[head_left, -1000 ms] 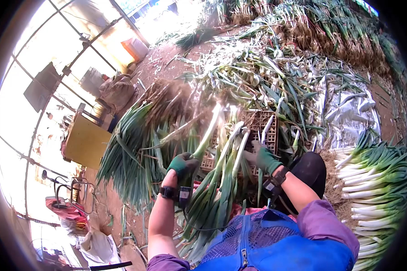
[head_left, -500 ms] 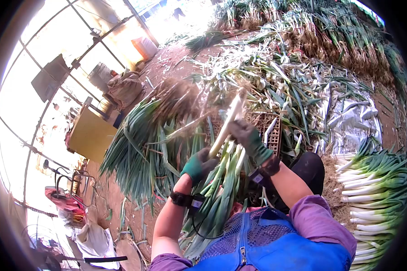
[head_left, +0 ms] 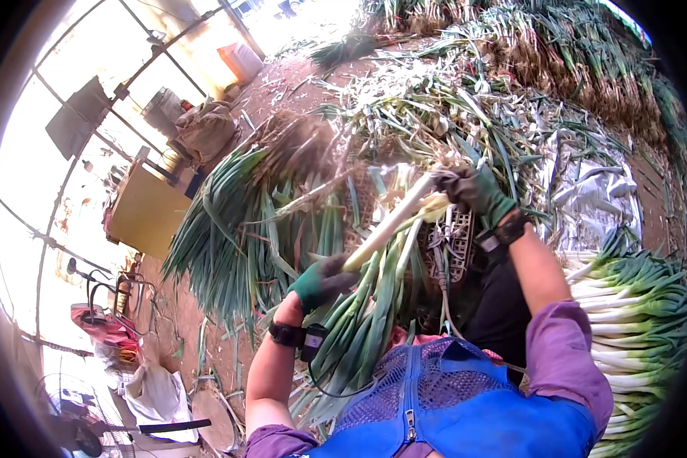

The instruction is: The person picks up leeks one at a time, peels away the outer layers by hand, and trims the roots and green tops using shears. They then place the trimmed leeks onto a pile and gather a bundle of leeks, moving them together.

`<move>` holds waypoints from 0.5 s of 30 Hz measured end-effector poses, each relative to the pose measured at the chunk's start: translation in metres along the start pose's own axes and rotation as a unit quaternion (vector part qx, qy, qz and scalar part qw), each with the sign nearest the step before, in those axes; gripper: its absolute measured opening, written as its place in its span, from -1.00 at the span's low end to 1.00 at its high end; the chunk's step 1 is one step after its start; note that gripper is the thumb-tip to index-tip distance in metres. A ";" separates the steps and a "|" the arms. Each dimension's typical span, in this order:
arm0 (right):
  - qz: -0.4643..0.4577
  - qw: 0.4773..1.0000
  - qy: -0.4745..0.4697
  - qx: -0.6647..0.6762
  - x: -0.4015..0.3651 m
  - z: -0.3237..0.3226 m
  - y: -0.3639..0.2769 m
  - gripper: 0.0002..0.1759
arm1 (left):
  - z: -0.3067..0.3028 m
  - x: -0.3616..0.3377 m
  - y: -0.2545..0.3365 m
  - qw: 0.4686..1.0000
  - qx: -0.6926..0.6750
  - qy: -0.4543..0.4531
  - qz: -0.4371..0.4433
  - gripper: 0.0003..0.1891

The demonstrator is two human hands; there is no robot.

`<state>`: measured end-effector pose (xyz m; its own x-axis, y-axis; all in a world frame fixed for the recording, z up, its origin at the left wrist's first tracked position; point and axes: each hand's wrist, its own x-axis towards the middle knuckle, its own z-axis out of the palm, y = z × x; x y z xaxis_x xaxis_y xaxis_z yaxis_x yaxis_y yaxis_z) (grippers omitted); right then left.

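A long leek (head_left: pixel 390 227) runs diagonally between my two gloved hands. My left hand (head_left: pixel 324 283), in a green and dark glove, is closed round its lower, greener part. My right hand (head_left: pixel 477 191) is closed at the root end, with pale outer leaves hanging below it. More green leek leaves (head_left: pixel 370 313) lie across my lap under the held stalk. Just left of my hands is a heap of untrimmed leeks (head_left: pixel 240 221) with brown roots. Behind the stalk, partly covered, is a brown plastic crate (head_left: pixel 456 240).
Cleaned white leeks (head_left: pixel 614 317) are stacked at the right. Leaf scraps (head_left: pixel 435 107) cover the ground ahead, beside a crumpled white sheet (head_left: pixel 595 191). Bundled leeks (head_left: pixel 572 61) line the back right. A yellow board (head_left: pixel 146 217) stands at the left.
My right hand has moved up and right to the root end, away from my left hand. The stalk tilts lower, and loose outer leaves now hang beside it. My left hand has shifted slightly left.
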<state>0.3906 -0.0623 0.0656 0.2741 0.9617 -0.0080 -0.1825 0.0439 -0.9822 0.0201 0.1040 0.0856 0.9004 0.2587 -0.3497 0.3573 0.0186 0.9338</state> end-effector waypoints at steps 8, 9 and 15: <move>-0.188 0.789 0.152 -0.564 -0.003 -0.125 -0.030 -0.81 | 0.022 -0.002 0.056 0.997 0.074 -0.008 -0.019 -0.57; -0.201 0.721 0.194 -0.634 -0.015 -0.159 -0.032 -0.86 | 0.015 -0.008 0.055 0.997 0.063 -0.016 -0.031 -0.58; -0.132 0.775 0.617 -0.031 -0.166 -0.329 -0.049 -0.53 | -0.038 0.001 0.005 0.985 -0.016 0.125 -0.122 -0.65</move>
<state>0.6646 -0.3127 0.0537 0.9958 -0.0714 0.0581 0.0680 0.1456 -0.9870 0.0132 0.1411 0.0927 0.6983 0.4721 -0.5380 0.5435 0.1395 0.8278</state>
